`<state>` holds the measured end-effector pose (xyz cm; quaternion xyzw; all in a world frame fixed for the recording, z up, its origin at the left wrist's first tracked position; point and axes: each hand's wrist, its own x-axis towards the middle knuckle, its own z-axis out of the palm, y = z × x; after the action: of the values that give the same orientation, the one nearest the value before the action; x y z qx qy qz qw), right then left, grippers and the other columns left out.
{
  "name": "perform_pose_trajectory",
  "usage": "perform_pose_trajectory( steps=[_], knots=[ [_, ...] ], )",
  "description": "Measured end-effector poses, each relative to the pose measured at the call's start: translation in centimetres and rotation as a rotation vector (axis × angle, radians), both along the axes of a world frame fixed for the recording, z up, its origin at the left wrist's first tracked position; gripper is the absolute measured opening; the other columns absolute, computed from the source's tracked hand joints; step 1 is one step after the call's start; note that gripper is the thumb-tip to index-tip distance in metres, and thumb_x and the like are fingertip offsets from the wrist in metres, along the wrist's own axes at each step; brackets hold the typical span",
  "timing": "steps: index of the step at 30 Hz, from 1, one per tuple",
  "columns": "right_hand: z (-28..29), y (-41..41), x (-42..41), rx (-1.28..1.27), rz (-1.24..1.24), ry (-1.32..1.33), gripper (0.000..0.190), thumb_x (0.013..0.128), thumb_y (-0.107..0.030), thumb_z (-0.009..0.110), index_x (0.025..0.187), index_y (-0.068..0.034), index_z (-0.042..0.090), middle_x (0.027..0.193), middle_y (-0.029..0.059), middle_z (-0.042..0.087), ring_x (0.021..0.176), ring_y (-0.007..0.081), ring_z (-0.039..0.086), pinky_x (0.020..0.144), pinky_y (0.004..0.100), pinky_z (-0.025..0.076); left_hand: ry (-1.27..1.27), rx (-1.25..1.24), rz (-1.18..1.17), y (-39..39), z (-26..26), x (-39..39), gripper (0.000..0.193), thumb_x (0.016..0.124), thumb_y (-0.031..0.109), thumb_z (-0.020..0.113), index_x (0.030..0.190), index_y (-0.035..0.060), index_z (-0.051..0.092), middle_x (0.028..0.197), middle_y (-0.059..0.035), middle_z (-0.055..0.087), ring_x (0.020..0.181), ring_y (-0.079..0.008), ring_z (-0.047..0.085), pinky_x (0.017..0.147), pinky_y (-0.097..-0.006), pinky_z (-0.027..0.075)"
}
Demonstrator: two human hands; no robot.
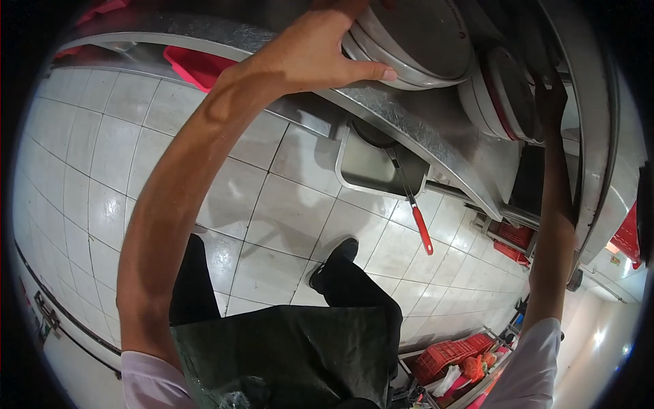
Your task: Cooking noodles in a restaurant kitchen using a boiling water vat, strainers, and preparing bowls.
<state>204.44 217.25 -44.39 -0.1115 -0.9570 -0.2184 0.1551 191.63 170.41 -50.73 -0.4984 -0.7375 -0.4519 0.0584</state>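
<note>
My left hand (327, 51) holds the rim of a stack of white dishes (409, 79) at the top of the view. Its thumb lies along the near edge, and the other fingers are mostly out of sight. Beside that stack, on the stainless steel shelf (403, 115), stands a second stack of pale dishes (475, 102), with one dark red rim among them. In shadow at the right, my right hand (552, 97) reaches up next to this second stack. Whether its fingers grip a dish cannot be made out.
Below the shelf is a rectangular steel container (378, 166), with a red-handled utensil (420, 227) sticking out over its rim. A pink plastic container (199, 66) sits under the shelf at left. Red crates (444, 358) stand behind at lower right, above the tiled floor (286, 214).
</note>
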Motion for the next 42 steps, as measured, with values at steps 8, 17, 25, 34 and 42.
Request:
perform_pose_trajectory(
  steps=[8,17,25,34,42],
  knots=[
    [2.0,-13.5,7.5,0.840,0.116,0.059,0.037,0.085,-0.023,0.069,0.113,0.002,0.062,0.104,0.0149,0.066,0.097,0.0238,0.063,0.084,0.0347,0.047,-0.560,0.153,-0.121,0.7,1.6,0.9,0.075,0.081,0.030,0.069,0.137,0.0023,0.027,0.138,-0.0228,0.027,0.132,-0.0355,0.029,0.108,-0.0417,0.027],
    [1.3,-27.7,3.6,-0.436,0.331,-0.043,0.024,0.073,-0.001,0.068,0.096,-0.007,0.063,0.099,0.0082,0.062,0.097,0.0273,0.056,0.096,0.0506,0.034,-0.894,0.158,0.121,0.6,8.3,3.3,0.062,0.091,0.040,0.055,0.138,0.0041,0.035,0.138,-0.0189,0.042,0.128,-0.0285,0.038,0.104,-0.0371,0.029],
    [0.0,-28.9,1.8,-0.518,0.455,0.033,0.020,0.083,-0.002,0.062,0.103,0.000,0.062,0.098,0.0176,0.060,0.091,0.0303,0.057,0.081,0.0315,0.045,-1.100,0.301,0.139,3.3,6.2,1.7,0.053,0.089,0.017,0.047,0.137,0.0029,0.030,0.127,-0.0199,0.051,0.117,-0.0315,0.048,0.099,-0.0372,0.034],
    [0.9,-15.1,8.1,-0.418,-0.016,-0.153,0.028,0.092,-0.023,0.057,0.109,-0.002,0.062,0.106,0.0191,0.064,0.098,0.0344,0.060,0.087,0.0388,0.045,-0.937,0.377,0.237,6.7,1.6,0.1,0.059,0.092,0.020,0.043,0.142,0.0035,0.017,0.142,-0.0212,0.030,0.131,-0.0319,0.031,0.106,-0.0374,0.026],
    [2.3,-17.0,6.1,-0.249,0.185,-0.095,0.037,0.091,-0.030,0.059,0.114,-0.001,0.060,0.102,0.0197,0.065,0.095,0.0337,0.061,0.089,0.0383,0.045,-1.095,0.299,0.187,3.4,6.3,0.7,0.066,0.097,0.038,0.040,0.146,0.0061,0.010,0.151,-0.0175,0.020,0.139,-0.0300,0.022,0.111,-0.0371,0.021]
  ],
)
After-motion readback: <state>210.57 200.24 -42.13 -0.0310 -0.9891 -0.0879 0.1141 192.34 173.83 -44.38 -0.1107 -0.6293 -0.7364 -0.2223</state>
